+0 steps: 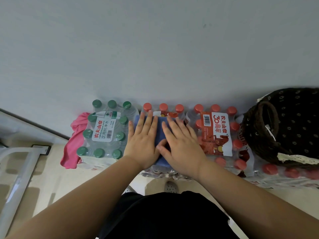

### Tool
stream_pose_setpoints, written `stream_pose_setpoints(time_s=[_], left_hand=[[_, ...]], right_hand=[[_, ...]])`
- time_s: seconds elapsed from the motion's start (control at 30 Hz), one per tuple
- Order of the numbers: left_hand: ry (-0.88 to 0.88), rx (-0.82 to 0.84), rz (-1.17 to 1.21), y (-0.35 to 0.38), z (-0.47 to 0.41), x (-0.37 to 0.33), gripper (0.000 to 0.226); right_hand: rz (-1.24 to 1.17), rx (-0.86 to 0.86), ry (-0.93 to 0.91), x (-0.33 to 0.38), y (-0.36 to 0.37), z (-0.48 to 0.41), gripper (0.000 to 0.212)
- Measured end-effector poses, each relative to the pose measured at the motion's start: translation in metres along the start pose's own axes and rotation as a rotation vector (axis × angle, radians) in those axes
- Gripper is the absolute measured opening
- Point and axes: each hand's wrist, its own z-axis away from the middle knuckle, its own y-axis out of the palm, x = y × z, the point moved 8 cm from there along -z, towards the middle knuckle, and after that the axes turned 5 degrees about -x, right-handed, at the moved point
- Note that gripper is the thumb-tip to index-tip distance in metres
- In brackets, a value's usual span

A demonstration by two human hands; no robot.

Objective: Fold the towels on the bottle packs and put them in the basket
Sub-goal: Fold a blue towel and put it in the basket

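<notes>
Here the basket [283,128] stands at the far right on top of a red-capped pack [291,171], dark woven, lined with black flowered cloth and edged with white lace; what lies inside it cannot be told, since only the lining shows. To its left, three shrink-wrapped bottle packs sit in a row against the wall [155,49]: a green pack [103,130] with green caps at the left, a middle pack [162,107] with red caps, and a labelled red pack [219,133] beside the basket.

The blue towel [160,128] lies flat on the middle pack, folded into a narrow strip running from the far caps toward the person. Both hands rest on it, palms down. The left hand [143,140] is spread flat with fingers extended, covering the towel's left half and reaching almost to the far caps. The right hand [181,140] is likewise flat and unclenched on the right half, its thumb tucked toward the left hand (the two thumbs nearly meet over the blue cloth). Neither hand grips anything; they press.

A pink towel [74,142] hangs crumpled off the left side of the green pack, well apart from both hands. The floor [51,178] below is pale.
</notes>
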Motion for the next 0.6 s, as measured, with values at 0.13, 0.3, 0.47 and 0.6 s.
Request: stream_pose_setpoints(time_s=[0.13,0.3,0.47,0.6], left_hand=[[-0.047,0.008,0.011,0.006,0.028,0.021,0.082],[-0.017,0.081,-0.021,0.012,0.037,0.028,0.082],[-0.091,-0.030,0.216,-0.002,0.041,0.032,0.081],[-0.328,-0.098,0.494,-0.016,0.039,0.047,0.075]], right_hand=[[0.090,0.197,-0.031,-0.012,0.028,-0.004,0.093],[0.197,0.261,-0.091,-0.022,0.022,-0.018,0.081],[0.218,0.108,-0.217,0.017,0.003,-0.039,0.082],[0.231,0.170,-0.317,0.019,0.025,-0.037,0.093]])
